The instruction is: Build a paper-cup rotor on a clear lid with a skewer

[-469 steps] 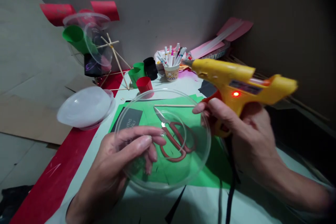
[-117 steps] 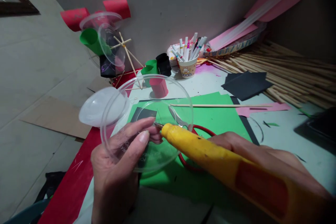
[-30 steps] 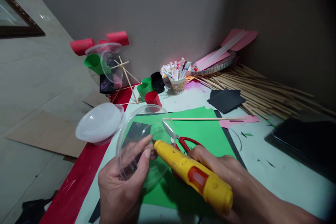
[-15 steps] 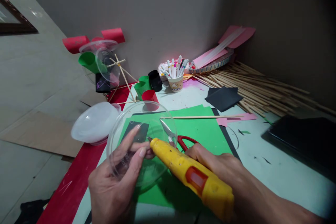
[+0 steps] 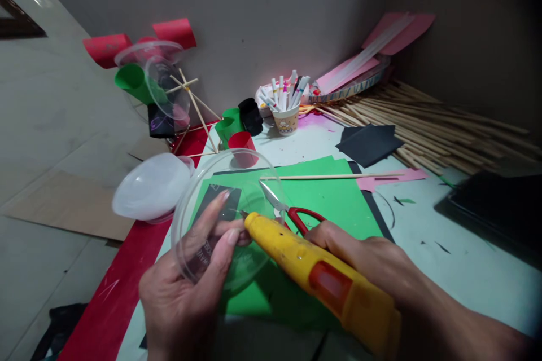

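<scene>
My left hand holds a clear round plastic lid tilted up in front of me, thumb and fingers pinching its middle. My right hand grips a yellow hot glue gun. Its nozzle tip touches the lid's centre, right beside my left fingertips. Under the lid lie a green paper sheet, red-handled scissors and a small black card.
A cloudy plastic bowl sits left, by a red paper strip. A long thin stick lies across the green sheet. Farther back: a cup of markers, paper rolls, a stick-and-lid model, black paper, a stick pile.
The glue gun's tip stays at the lid's centre while my left fingers shift slightly on the lid. The view has tilted a little; the hands hold nearly the same place.
</scene>
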`<move>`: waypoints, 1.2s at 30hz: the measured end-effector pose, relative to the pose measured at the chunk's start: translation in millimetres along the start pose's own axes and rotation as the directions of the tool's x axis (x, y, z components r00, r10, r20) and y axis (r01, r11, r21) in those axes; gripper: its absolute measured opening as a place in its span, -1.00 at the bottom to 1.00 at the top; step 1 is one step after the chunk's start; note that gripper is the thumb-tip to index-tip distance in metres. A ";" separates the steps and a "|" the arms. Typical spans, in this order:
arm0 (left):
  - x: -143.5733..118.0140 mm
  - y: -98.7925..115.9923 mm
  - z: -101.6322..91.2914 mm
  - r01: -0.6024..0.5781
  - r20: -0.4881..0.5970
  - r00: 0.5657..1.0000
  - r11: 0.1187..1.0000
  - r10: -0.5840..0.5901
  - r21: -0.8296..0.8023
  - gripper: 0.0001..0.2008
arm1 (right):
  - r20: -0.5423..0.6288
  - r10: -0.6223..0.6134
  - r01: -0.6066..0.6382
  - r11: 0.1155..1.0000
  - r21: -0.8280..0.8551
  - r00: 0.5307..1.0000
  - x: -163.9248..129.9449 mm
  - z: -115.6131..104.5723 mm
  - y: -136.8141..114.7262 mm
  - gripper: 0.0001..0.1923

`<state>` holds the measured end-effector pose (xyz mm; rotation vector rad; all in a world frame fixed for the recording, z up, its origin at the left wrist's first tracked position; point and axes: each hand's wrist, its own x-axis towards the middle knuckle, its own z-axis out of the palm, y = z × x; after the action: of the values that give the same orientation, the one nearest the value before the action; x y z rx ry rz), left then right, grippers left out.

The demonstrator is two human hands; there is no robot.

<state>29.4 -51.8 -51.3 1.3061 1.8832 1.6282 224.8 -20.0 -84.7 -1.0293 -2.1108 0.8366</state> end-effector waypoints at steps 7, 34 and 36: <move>2.3 -2.4 -5.1 0.013 0.044 0.999 1.000 -0.014 0.015 -0.66 | -0.039 -0.050 0.050 0.999 -0.007 0.998 0.7 -1.5 -3.6 -0.86; 1.4 0.9 -4.5 0.130 0.041 0.990 0.987 -0.135 0.093 -0.59 | -0.054 -0.038 0.036 0.999 -0.033 0.998 -0.5 -3.1 -6.1 -0.75; 1.6 0.4 -4.7 0.126 0.035 0.991 0.986 -0.130 0.105 -0.60 | -0.046 -0.034 0.033 0.999 -0.033 0.998 -0.3 -2.9 -6.8 -0.75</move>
<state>25.3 -53.5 -49.0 1.2213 2.0051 1.4471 224.3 -22.8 -78.0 -1.0177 -2.1034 0.7574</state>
